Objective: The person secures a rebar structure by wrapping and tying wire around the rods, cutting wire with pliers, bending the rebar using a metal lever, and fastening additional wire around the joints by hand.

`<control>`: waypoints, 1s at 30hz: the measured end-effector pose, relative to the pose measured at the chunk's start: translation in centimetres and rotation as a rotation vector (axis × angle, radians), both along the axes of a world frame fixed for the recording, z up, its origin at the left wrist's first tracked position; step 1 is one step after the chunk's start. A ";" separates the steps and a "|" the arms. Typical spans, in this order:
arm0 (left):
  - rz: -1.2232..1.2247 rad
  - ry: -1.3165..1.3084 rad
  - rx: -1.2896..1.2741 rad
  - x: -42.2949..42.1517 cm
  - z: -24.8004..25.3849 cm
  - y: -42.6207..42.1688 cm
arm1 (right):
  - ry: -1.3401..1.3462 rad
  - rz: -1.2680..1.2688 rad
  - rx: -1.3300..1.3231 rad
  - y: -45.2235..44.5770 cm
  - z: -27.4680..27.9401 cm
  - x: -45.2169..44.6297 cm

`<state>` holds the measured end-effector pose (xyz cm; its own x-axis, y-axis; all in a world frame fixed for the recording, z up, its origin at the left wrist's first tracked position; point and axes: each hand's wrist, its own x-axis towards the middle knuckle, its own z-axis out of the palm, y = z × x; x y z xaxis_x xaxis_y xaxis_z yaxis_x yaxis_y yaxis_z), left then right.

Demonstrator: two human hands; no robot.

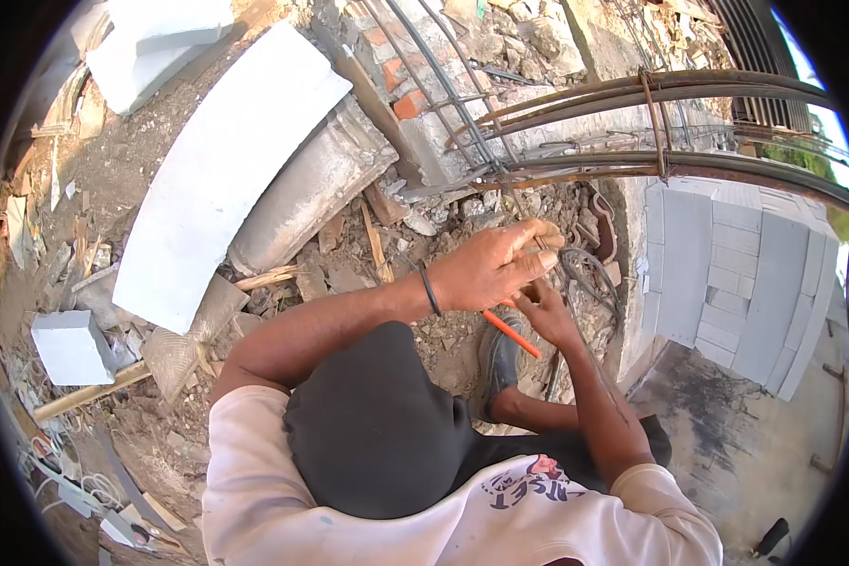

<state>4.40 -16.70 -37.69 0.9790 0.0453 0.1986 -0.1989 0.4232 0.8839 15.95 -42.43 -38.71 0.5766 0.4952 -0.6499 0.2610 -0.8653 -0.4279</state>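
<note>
My left hand (pixel 500 266) is closed, its fingers bent together near thin wire; what lies between them is too small to tell. Just below and to its right, my right hand (pixel 549 316) curls its fingers around part of an orange-handled tool (pixel 512 334). One orange handle slants down between the hands, and the tool's head is hidden. Dark looped wire (pixel 590 278) hangs beside the fingers. Above the hands, long steel bars (pixel 575 173) meet a rebar frame (pixel 457 99).
A large curved white panel (pixel 226 170) lies at the left beside a concrete piece (pixel 316 189). Rubble and wood scraps surround my shoe (pixel 502 363). Stacked grey blocks (pixel 726 274) stand at the right. Rusty bars (pixel 698 87) cross the upper right.
</note>
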 end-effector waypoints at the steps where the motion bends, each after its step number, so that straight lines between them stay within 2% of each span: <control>1: 0.022 0.010 0.091 0.0 0.4 0.2 | -0.226 0.280 -0.131 -0.9 -1.7 -2.1; 2: 0.091 0.010 0.123 -0.2 1.0 0.1 | -0.454 0.559 -0.262 -1.5 -3.1 -4.0; 5: 0.139 0.067 0.188 0.0 1.6 0.6 | -0.436 0.465 -0.280 -3.2 -8.5 -4.7; 9: 0.262 0.136 0.185 0.3 2.3 0.9 | -0.423 0.477 -0.345 -2.3 -10.2 -4.1; 10: 0.270 0.135 0.189 0.3 2.4 0.7 | -0.402 0.495 -0.441 -1.8 -10.2 -3.8; 12: 0.256 0.202 0.039 0.1 2.4 -0.2 | -0.385 0.521 -0.535 -2.0 -11.2 -2.8; 14: 0.340 0.179 -0.055 -0.3 2.3 -1.7 | -0.338 0.547 -0.391 -4.9 -14.6 -0.3; 15: 0.411 0.156 -0.151 -0.5 2.5 -1.9 | -0.343 0.552 -0.388 -4.6 -13.8 0.4; 17: 0.382 0.176 -0.124 -1.0 2.9 -1.6 | -0.094 0.519 -0.155 -4.4 -11.9 1.7; 18: 0.348 0.200 -0.095 -1.3 3.1 -1.4 | -0.097 0.529 -0.157 -5.2 -12.1 2.4; 21: 0.238 0.250 -0.165 -1.5 3.1 -0.8 | -0.084 0.402 -0.217 -5.2 -12.1 2.6; 23: 0.265 0.275 -0.191 -2.4 3.0 -0.4 | -0.164 0.272 -0.457 -4.5 -11.2 1.7; 25: 0.262 0.310 -0.214 -3.5 2.6 -0.6 | -0.222 0.260 -0.466 -3.7 -9.5 0.8; 27: 0.303 0.369 -0.400 -4.1 2.3 -0.6 | -0.337 0.464 -0.329 -4.0 -7.5 1.2; 29: 0.295 0.402 -0.402 -4.2 2.1 -0.7 | -0.339 0.510 -0.289 -3.5 -3.9 2.2; 30: 0.219 0.407 -0.479 -4.0 1.6 -0.8 | -0.251 0.573 -0.347 -3.7 -2.2 3.3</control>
<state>0.37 -17.52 -36.09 0.9300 0.2427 -0.2762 -0.0150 0.7756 0.6310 19.30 -46.12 -40.92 0.4403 0.5536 -0.7068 0.7696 -0.6382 -0.0205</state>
